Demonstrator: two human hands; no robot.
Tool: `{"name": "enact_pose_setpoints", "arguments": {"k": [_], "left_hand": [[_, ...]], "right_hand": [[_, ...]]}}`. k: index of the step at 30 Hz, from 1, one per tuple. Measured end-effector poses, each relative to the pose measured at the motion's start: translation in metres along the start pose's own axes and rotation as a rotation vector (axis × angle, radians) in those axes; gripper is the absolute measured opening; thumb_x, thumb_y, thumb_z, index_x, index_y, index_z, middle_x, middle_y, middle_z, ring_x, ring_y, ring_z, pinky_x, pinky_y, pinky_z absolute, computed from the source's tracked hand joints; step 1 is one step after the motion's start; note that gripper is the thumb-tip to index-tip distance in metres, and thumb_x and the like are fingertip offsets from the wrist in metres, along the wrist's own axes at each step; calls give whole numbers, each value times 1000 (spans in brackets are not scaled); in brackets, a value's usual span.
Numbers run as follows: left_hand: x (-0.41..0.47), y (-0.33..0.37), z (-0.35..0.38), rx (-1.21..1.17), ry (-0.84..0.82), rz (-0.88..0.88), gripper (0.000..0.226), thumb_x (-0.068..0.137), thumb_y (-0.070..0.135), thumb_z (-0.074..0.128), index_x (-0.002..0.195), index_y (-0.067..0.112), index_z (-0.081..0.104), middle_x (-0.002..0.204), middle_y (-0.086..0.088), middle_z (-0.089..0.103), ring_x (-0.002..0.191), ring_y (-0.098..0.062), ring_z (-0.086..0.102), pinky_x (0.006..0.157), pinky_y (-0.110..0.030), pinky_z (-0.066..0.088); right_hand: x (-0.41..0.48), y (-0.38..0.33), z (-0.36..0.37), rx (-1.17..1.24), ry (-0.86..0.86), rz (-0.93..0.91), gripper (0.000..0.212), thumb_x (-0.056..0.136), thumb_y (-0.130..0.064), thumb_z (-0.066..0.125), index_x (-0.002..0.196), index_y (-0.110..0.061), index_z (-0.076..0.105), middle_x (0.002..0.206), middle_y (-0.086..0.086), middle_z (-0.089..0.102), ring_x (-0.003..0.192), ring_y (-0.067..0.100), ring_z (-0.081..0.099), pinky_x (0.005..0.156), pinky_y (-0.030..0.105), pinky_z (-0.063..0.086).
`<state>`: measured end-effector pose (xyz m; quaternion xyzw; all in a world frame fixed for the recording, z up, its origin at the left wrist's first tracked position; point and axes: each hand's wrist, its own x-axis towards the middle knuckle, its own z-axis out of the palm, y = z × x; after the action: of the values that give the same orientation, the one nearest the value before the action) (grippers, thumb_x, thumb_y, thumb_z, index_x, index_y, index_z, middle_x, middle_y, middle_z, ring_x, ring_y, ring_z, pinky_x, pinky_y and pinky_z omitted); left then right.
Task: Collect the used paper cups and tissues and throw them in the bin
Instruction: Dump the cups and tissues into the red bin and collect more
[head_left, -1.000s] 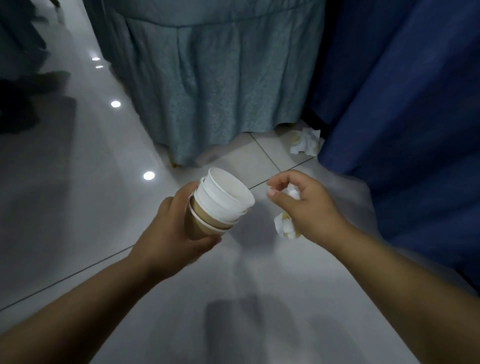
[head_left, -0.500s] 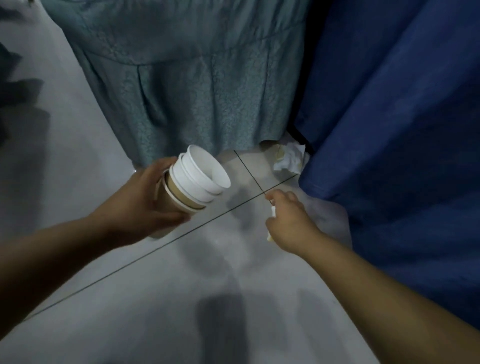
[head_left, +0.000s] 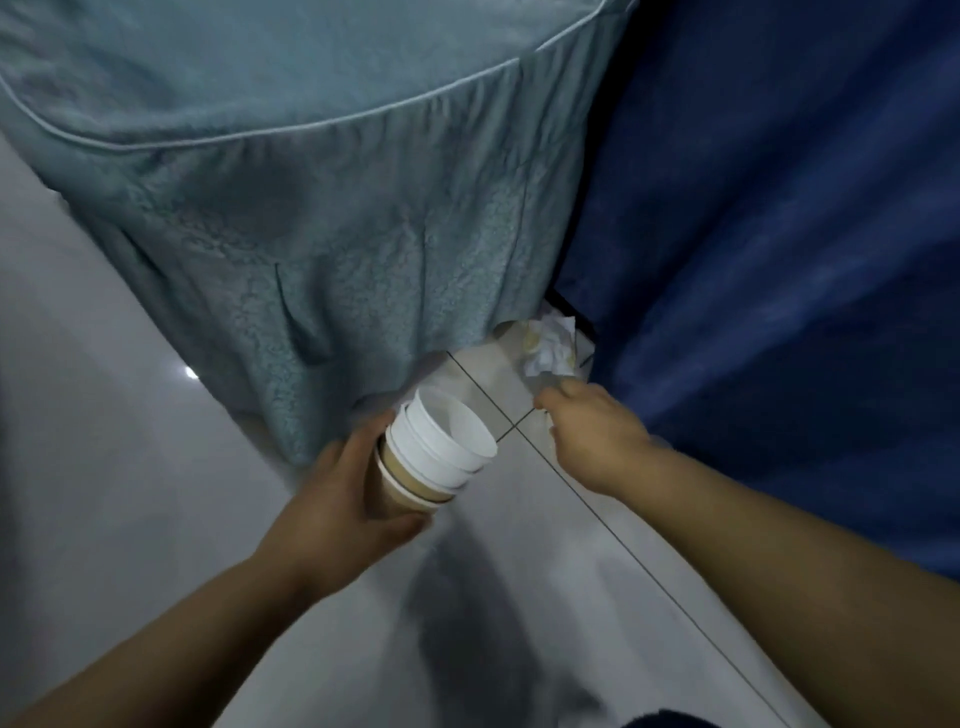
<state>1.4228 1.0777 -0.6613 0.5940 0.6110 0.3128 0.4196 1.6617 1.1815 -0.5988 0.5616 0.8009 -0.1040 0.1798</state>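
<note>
Grey floor tiles (head_left: 156, 519) below, left hand (head_left: 337, 504) grips cup stack (head_left: 436, 452), mouths tilted up-right

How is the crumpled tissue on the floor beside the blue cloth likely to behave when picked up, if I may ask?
The crumpled tissue looks light and soft, so it would probably squash under a pinch. Its yellowish stains suggest it may be damp and could tear. Being wadded and irregular, it is unlikely to roll.

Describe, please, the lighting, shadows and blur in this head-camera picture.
Head view: dim, bluish light; one glare spot on the floor; a soft shadow below the cup stack; right hand and crumpled tissue slightly blurred; teal cloth texture sharper.
</note>
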Motion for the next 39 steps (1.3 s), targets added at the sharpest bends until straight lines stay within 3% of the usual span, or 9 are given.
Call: {"name": "enact_pose_setpoints", "arguments": {"k": [9, 14, 17, 21, 23, 27, 29, 31, 39], "left_hand": [[51, -78, 51, -24, 72, -27, 89, 61, 45, 79, 138, 45, 35, 136, 18, 48, 122, -7, 49, 98, -40, 46], [60, -92, 63, 13, 147, -28, 87, 50, 62, 72, 129, 60, 35, 131, 22, 50, 115, 0, 51, 93, -31, 45], [58, -90, 67, -3, 233, -47, 85, 48, 64, 69, 125, 64, 35, 125, 34, 50, 110, 8, 51, 87, -24, 44], [48, -100, 74, 50, 213, -181, 104, 40, 80, 71, 135, 55, 34, 129, 27, 49, 115, -3, 53, 89, -40, 50], [47, -104, 77, 85, 178, -202, 104, 43, 78, 72, 137, 53, 34, 129, 30, 48, 117, -4, 52, 89, -43, 51], [52, -101, 81, 134, 146, -190, 106, 44, 68, 78, 139, 51, 32, 130, 35, 44, 118, -3, 51, 88, -42, 51], [55, -97, 82, 132, 148, -176, 105, 46, 64, 81, 138, 51, 33, 131, 33, 45, 118, -2, 51, 89, -41, 51], [57, -95, 83, 113, 157, -187, 103, 46, 61, 82, 137, 52, 34, 130, 27, 47, 115, -3, 52, 90, -40, 51], [36, -79, 64, 48, 203, -180, 93, 48, 61, 80, 127, 66, 31, 127, 30, 46, 114, 0, 52, 89, -32, 48]], "right_hand": [[135, 21, 92, -505, -108, -72, 53, 86, -6, 51, 136, -13, 36, 138, 13, 32, 126, 35, 33, 101, 49, 36], [196, 62, 128, -667, -49, -98, 57, 90, -20, 53, 142, -11, 32, 146, 18, 29, 129, 37, 36, 97, 46, 40], [221, 74, 135, -656, 14, 34, 65, 73, -39, 69, 134, -19, 54, 139, 20, 49, 118, 39, 54, 83, 46, 52], [243, 93, 149, -438, -162, 12, 61, 102, -26, 33, 153, -15, 3, 157, 25, -4, 143, 47, 6, 110, 62, 17], [245, 96, 146, -490, -229, 51, 64, 102, -23, 33, 152, -14, -6, 156, 27, -3, 142, 48, 7, 110, 61, 17], [244, 106, 155, -475, -152, -22, 67, 90, -17, 57, 145, 5, 25, 131, 31, 46, 115, 38, 54, 90, 46, 48], [239, 110, 164, -497, -29, -89, 56, 48, -17, 87, 95, 7, 67, 82, 23, 65, 65, 29, 66, 53, 33, 53], [236, 117, 177, -420, 67, -206, 43, 20, -8, 86, 58, -3, 64, 53, 14, 56, 39, 25, 54, 39, 25, 44], [166, 58, 147, -269, 190, -558, 44, 40, 2, 69, 83, -4, 65, 74, 15, 58, 56, 31, 56, 45, 31, 44]]}}
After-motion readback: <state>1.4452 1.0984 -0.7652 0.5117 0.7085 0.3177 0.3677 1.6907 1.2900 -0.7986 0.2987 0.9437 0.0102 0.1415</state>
